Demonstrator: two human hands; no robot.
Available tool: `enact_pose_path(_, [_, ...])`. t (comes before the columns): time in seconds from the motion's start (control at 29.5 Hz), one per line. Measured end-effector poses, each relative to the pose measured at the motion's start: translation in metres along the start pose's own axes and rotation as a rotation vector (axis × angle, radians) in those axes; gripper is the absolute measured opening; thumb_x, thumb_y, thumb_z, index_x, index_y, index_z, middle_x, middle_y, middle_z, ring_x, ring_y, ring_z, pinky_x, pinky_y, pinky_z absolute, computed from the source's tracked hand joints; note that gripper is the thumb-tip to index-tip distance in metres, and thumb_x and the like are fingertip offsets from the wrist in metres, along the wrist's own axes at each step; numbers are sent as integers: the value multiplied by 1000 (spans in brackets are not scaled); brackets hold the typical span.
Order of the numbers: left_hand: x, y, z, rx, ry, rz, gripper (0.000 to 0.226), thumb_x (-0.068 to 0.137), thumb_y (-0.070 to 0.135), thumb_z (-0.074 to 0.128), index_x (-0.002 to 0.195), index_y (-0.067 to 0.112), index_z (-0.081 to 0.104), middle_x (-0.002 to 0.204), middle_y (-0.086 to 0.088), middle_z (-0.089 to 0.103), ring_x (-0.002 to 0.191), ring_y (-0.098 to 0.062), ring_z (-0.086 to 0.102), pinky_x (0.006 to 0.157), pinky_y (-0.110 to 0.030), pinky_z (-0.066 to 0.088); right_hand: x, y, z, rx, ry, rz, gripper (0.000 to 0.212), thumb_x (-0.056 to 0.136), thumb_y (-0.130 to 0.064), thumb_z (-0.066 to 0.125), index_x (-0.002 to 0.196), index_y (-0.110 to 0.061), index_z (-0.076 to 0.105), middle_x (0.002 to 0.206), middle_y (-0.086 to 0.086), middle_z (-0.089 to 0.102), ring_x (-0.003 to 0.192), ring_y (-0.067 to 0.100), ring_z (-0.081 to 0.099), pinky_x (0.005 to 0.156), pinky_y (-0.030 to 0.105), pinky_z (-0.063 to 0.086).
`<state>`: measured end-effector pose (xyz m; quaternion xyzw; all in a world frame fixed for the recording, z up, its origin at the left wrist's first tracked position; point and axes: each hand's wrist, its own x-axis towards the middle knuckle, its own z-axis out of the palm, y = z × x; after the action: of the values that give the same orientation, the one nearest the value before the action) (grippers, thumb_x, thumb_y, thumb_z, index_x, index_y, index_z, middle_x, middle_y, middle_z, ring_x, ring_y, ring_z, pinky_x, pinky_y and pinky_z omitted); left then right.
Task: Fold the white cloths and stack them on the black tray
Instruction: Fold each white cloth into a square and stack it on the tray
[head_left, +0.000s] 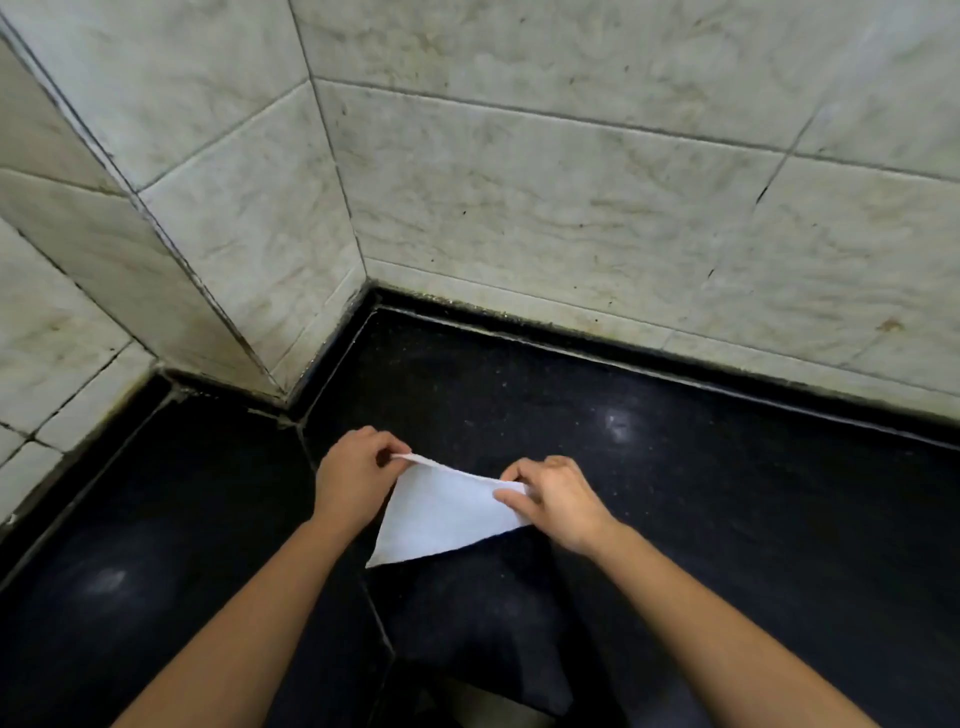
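Entering from the near edge: left forearm (249, 623) and right forearm (727, 623), both bare, converging toward the middle of the scene.

Item: dark shape (467, 613), near centre, between the forearms and below the cloth. Its nature cannot be told.

Item: seam (383, 629), a thin pale joint in the work surface, running from the near centre up to the wall corner.

Item: white cloth (441, 514), one piece, held over the middle of the counter between the two hands. Its far edge is stretched from hand to hand; the rest falls to a point at the near left. Whether that point touches the surface cannot be told.

Item: left hand (356, 475), fingers curled, pinching the far left corner of the cloth between thumb and fingertips.

Item: right hand (558, 501), fingers curled, gripping the right end of the cloth, thumb on the near face.

Item: black counter (701, 493), polished, finely speckled, filling the near and middle ground. Two soft light reflections, one at near left (106, 579), one at far right of the hands (615, 423).

Item: dark joint (571, 325) where counter meets wall, grimy along its length.

Item: tiled wall (571, 208), far, pale marbled tiles with dark grout lines, spotted and stained. On the left it steps toward the viewer as a projecting corner (171, 249); an inner corner lies just right of that.
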<state>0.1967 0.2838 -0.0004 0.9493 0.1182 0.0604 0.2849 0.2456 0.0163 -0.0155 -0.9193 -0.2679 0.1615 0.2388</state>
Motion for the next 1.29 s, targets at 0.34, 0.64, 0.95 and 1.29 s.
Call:
enact_pose_path(0.34, [71, 86, -23, -320, 257, 118, 13, 80, 8, 76, 86, 19, 74, 88, 3, 65, 73, -1, 57, 70, -3, 38, -6, 50, -136, -75, 529, 90, 14, 94, -37, 63, 103, -28, 70, 91, -4, 63, 90, 17, 60, 70, 35, 48])
enact_pose_path(0.64, [14, 47, 51, 164, -19, 482, 21, 68, 5, 77, 84, 15, 68, 96, 0, 63, 88, -22, 58, 66, -33, 49, -65, 97, -50, -109, 279, 223, 11, 90, -29, 68, 100, -28, 71, 100, -4, 66, 97, 22, 62, 78, 39, 54])
enact_pose_path(0.95, [-94, -20, 110, 332, -525, 568, 22, 54, 16, 69, 70, 21, 56, 127, -8, 61, 128, -25, 47, 82, -35, 52, -139, 109, 57, -313, -213, 83, 20, 91, -30, 53, 102, -20, 66, 109, 2, 59, 101, 24, 57, 89, 39, 49])
enact_pose_path(1.29, [-105, -22, 109, 252, -660, 476, 7, 74, 26, 56, 78, 25, 51, 143, -1, 49, 142, -17, 36, 102, -31, 32, -155, 110, 49, -299, -282, 56, 35, 95, -39, 44, 122, -23, 58, 159, -3, 35, 145, 22, 30, 115, 37, 28])
